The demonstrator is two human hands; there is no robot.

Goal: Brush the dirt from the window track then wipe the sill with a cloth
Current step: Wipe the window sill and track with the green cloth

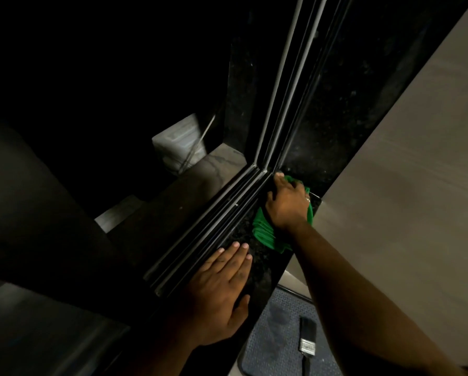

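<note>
A dim home interior at a window: a dark speckled stone sill (257,256) at centre, plain wall (403,172) right, patterned mat (276,335) at lower right

The sill (257,248) was polished, speckled black stone, the window track (227,213) matt dark metal, the cloth (265,234) soft green fabric, the mat (276,335) coarse-woven, and the brush (307,340) had a shiny metal ferrule.

Right hand (287,203), at the end of an outstretched bare forearm, is pressing palm-down on the green cloth (265,234), fingers curled over its far edge, a ring on one finger. Left hand (219,291) is lying flat nearer than the cloth, fingers extended together and pointing toward it, empty.
</note>
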